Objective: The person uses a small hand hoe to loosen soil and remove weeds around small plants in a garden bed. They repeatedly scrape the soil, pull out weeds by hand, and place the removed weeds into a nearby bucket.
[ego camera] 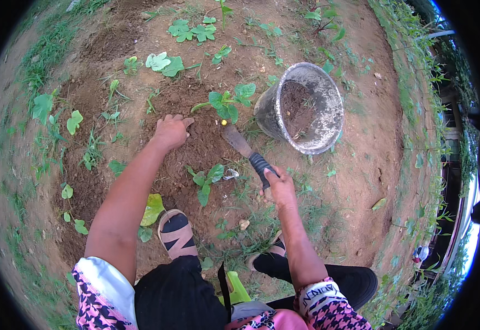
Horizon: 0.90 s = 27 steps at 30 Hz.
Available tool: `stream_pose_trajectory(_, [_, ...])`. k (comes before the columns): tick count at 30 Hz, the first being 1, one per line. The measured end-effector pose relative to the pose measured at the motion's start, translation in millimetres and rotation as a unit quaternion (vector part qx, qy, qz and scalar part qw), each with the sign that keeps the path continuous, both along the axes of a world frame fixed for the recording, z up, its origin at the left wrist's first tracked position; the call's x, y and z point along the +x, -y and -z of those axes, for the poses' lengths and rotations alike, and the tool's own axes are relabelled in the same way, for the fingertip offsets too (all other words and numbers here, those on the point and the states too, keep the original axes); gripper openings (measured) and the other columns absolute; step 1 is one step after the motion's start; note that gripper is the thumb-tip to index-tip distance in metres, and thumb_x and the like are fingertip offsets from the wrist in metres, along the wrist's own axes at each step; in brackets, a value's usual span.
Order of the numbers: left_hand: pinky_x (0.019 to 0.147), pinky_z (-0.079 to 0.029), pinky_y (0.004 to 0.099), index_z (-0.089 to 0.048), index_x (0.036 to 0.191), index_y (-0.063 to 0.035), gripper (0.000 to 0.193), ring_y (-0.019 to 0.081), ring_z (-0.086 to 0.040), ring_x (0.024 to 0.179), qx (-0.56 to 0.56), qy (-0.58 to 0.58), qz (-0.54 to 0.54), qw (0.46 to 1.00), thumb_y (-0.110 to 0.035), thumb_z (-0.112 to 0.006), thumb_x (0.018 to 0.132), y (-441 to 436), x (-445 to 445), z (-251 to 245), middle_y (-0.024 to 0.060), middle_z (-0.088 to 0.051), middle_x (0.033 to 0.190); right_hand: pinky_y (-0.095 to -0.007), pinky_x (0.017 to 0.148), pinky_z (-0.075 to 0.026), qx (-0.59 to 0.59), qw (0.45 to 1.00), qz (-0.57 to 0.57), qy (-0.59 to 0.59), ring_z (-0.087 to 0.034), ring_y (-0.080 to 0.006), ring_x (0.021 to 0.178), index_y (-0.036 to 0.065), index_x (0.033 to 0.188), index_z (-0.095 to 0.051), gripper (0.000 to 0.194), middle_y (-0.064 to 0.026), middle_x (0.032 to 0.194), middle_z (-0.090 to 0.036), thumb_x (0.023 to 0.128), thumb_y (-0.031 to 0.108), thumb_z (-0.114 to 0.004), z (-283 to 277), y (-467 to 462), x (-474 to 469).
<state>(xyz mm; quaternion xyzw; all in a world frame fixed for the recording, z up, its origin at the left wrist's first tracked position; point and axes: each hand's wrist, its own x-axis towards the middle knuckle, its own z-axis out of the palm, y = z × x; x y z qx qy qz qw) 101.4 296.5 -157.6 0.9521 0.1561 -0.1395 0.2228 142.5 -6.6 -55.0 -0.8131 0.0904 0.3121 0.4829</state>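
My right hand grips a flat-bladed hand weeder by its handle, which is wrapped in black tape. Its blade slants up and left, and the tip is at the loosened soil. On that soil rests my left hand, back upward; its fingertips are partly hidden. Just beyond the blade tip, a leafy seedling leans to the right, with a small yellow object below its leaves. Nearer to me stands another seedling.
A worn bucket with soil in it tilts on the ground at the right. My sandalled foot is close to the near seedling. Lobed-leaf plants, grass and weeds surround the dug patch. A white scrap lies beside the near seedling.
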Motion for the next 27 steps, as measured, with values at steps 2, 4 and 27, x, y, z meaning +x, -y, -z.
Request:
stream_pose_trajectory(2, [0.094, -0.04, 0.0468, -0.057, 0.117, -0.0146, 0.036, 0.0291, -0.05, 0.113, 0.041, -0.013, 0.028, 0.999, -0.018, -0.06, 0.081, 6, -2, -2, 0.0079, -0.055, 0.12, -0.0263, 0.045, -0.047, -0.051, 0.984, -0.103, 0.138, -0.062, -0.0155, 0.06, 0.0, 0.117, -0.054, 0.038, -0.0057, 0.073, -0.058, 0.088, 0.023, -0.06, 14, 2, -5])
stream_pose_trajectory(4, [0.092, -0.041, 0.0471, -0.058, 0.115, -0.0119, 0.035, 0.0297, -0.053, 0.111, 0.056, -0.004, 0.032, 0.998, -0.017, -0.06, 0.08, 5, 0, 10, 0.0092, -0.056, 0.116, -0.0262, 0.047, -0.048, -0.15, 0.84, -0.304, 0.424, -0.063, -0.0158, 0.062, 0.0, 0.118, -0.053, 0.038, -0.0064, 0.074, -0.059, 0.088, 0.023, -0.059, 16, -1, -14])
stream_pose_trajectory(27, [0.086, -0.047, 0.0425, -0.066, 0.104, -0.0107, 0.029, 0.0317, -0.061, 0.098, 0.001, 0.088, -0.047, 0.995, -0.008, -0.05, 0.081, -3, 2, 10, 0.0142, -0.061, 0.105, -0.0319, 0.057, -0.049, -0.031, 0.981, -0.105, 0.162, -0.06, -0.0153, 0.058, 0.003, 0.123, -0.053, 0.045, -0.0132, 0.073, -0.063, 0.084, 0.024, -0.064, -9, -7, 11])
